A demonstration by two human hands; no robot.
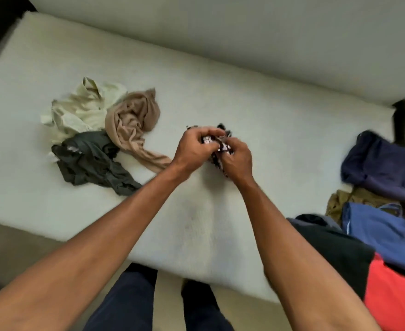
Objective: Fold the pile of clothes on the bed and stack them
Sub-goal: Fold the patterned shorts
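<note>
At frame centre, the left hand (193, 150) and right hand (238, 160) meet, fingers (208, 133) of both clenched on a bunched black-and-white patterned garment (223, 146) between them, its long axis unreadable.

Soft, even, fairly bright light with faint shadows; the whole picture is slightly blurred, with wide-angle bending at edges.

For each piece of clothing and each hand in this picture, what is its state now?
left hand: grips the patterned cloth.
right hand: grips the same cloth.
patterned cloth: bunched between both hands.
cream shirt: crumpled, unfolded.
tan garment: crumpled, unfolded.
grey garment: crumpled, unfolded.
navy garment: roughly folded, on the right.
blue garment: folded, on the right.
</note>
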